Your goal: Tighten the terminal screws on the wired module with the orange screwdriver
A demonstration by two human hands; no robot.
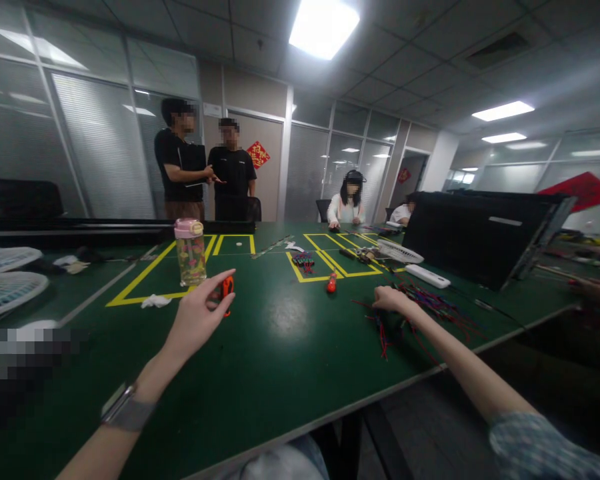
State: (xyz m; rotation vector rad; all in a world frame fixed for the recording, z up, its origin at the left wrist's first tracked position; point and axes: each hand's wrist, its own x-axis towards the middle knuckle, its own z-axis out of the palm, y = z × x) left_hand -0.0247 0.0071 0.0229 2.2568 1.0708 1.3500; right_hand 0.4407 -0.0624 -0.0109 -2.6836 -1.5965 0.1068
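My left hand is raised over the green table, thumb and fingers curled around a small orange and black tool; its exact kind is hard to make out. To the right, my right hand reaches down with its fingers closed on thin red and dark wires. More of these wires lie in a loose wire bundle beside and behind that hand. Between my hands, farther back, rests a red-orange object with a rounded end, perhaps a screwdriver handle.
A pink-lidded bottle and crumpled tissue stand near my left hand. Yellow tape marks the green table. A white power strip and large black panel are at right. Several people are beyond the table.
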